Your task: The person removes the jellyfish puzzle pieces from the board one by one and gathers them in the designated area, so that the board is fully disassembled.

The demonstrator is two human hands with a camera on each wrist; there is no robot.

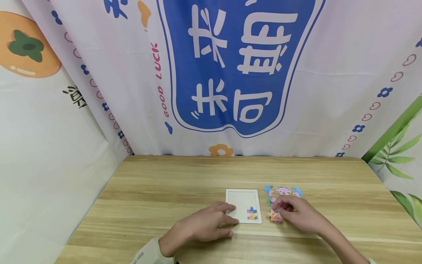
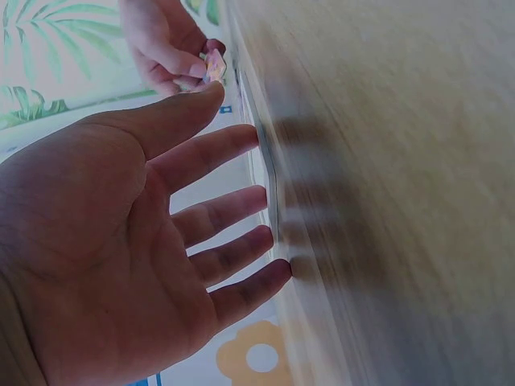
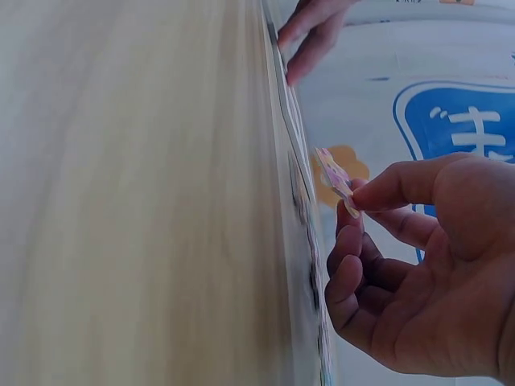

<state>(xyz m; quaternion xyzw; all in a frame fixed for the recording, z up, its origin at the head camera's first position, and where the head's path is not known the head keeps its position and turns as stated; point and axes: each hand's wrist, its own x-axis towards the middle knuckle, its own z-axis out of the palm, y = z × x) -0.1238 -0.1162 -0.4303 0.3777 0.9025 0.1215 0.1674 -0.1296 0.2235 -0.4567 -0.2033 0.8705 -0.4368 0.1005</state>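
A white puzzle board (image 1: 238, 198) with a thin inner outline lies on the table. One colourful jigsaw piece (image 1: 252, 214) sits in its lower right corner. My left hand (image 1: 211, 222) has its fingers spread, with the fingertips resting at the board's left and lower edge. Between thumb and finger, my right hand (image 1: 298, 213) pinches a pink and yellow jigsaw piece (image 3: 335, 175). In the right wrist view this piece is tilted and raised off the table, to the right of the board; the other right fingers are curled below it.
Several loose jigsaw pieces (image 1: 283, 190), pink, blue and green, lie right of the board, partly behind my right hand. The wood-grain table (image 1: 165, 190) ends at a printed cloth (image 1: 138, 91) that hangs along its back and sides.
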